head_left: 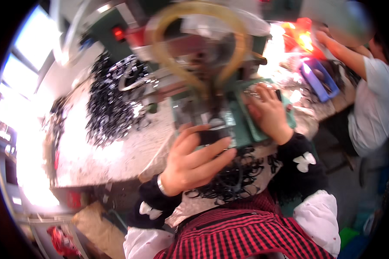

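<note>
Curved round a small black piece [209, 137] at the base of a bench press [212, 101], my left hand [190, 162] is closed on it; its exact kind is blurred. The press has a large yellowish ring-shaped handle [242, 41] above. To the right, my right hand [269, 113] lies over a green tray [257, 131], fingers apart and tips among small shiny metal parts [256, 90]. Nothing shows gripped in it, though its fingertips are partly lost among the parts. Below the press, a pile of black loops [233, 181] lies close to my body.
A big heap of black glossy strips [112, 103] covers part of the worktable [82, 166] on the left. At the right, another person [371, 95] reaches toward a bright orange-red bag [298, 34]. Near them sits a blue bin [320, 80] with things inside.
</note>
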`<state>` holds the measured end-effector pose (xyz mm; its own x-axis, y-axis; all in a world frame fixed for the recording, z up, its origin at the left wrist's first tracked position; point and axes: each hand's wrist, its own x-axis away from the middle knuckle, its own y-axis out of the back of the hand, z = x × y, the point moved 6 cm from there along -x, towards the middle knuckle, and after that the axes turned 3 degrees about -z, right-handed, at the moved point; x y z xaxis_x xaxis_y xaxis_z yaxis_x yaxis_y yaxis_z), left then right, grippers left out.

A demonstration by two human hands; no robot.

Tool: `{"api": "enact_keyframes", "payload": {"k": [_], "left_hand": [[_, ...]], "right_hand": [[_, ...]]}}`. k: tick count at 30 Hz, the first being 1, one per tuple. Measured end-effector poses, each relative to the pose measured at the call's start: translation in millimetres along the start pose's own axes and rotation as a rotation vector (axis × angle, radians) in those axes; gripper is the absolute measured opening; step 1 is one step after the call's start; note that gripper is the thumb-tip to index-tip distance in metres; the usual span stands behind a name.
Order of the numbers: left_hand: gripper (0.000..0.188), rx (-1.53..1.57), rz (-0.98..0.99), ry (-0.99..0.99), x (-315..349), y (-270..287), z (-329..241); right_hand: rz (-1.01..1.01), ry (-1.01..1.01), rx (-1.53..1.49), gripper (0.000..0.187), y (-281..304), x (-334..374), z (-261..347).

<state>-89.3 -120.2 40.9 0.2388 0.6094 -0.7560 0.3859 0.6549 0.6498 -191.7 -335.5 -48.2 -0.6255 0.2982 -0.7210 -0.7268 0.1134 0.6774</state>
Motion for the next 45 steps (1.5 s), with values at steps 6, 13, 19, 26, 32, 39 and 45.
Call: {"api": "enact_keyframes", "payload": {"k": [6, 13, 19, 26, 32, 39, 45], "left_hand": [[0.03, -0.296, -0.137, 0.184, 57, 34, -10], [0.017, -0.921, 0.183, 1.002, 187, 162, 177], [0.038, -1.091, 0.293, 1.452, 266, 110, 267], [0.023, -0.65, 0.185, 1.301, 224, 63, 207], [0.027, -0.349, -0.42, 1.108, 158, 87, 151], [0.022, 0.547, -0.804, 1.358, 180, 29, 135], [0.022, 0.651, -0.972, 1.036, 124, 40, 91]], "right_hand": [[-0.102, -0.361, -0.108, 0.012, 23, 14, -38], [-0.056, -0.462, -0.314, 0.013, 9, 24, -29], [-0.134, -0.764, -0.638, 0.012, 12, 38, -24], [-0.163, -0.827, -0.527, 0.01, 54, 92, -26], [-0.054, -0.574, -0.591, 0.013, 75, 21, 39], [-0.194, -0.528, -0.881, 0.03, 23, -35, 56], [-0.172, -0.633, -1.076, 0.046, 18, -32, 71]]}}
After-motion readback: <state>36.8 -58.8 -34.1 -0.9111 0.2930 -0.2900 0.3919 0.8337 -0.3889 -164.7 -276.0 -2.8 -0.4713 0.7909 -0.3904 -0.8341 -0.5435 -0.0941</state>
